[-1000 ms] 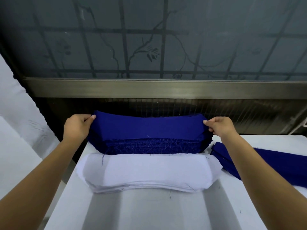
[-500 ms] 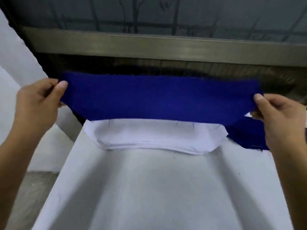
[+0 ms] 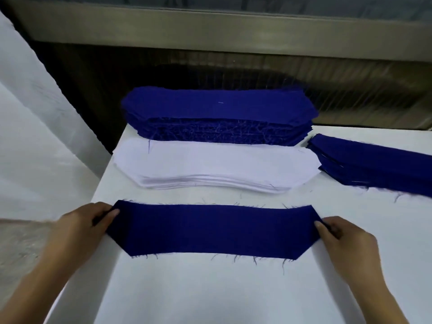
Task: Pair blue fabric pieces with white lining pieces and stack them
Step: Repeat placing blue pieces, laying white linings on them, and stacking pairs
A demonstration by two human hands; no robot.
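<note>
Now my left hand (image 3: 86, 228) and right hand (image 3: 343, 239) each pinch one end of the blue piece (image 3: 215, 230), flat on the table (image 3: 210, 288) near the white lining stack (image 3: 217, 167); best: tension even, release both ends together.

we see white table (image 3: 210, 295) lower centre | grey window rail (image 3: 210, 26) across top | white sheet (image 3: 35, 136) far left

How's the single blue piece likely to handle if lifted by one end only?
Probably floppy: the blue piece lies flat with the left hand and right hand pinching its two ends. Likely light, being one thin layer. Its frayed edges may shed threads or snag on the table.
</note>
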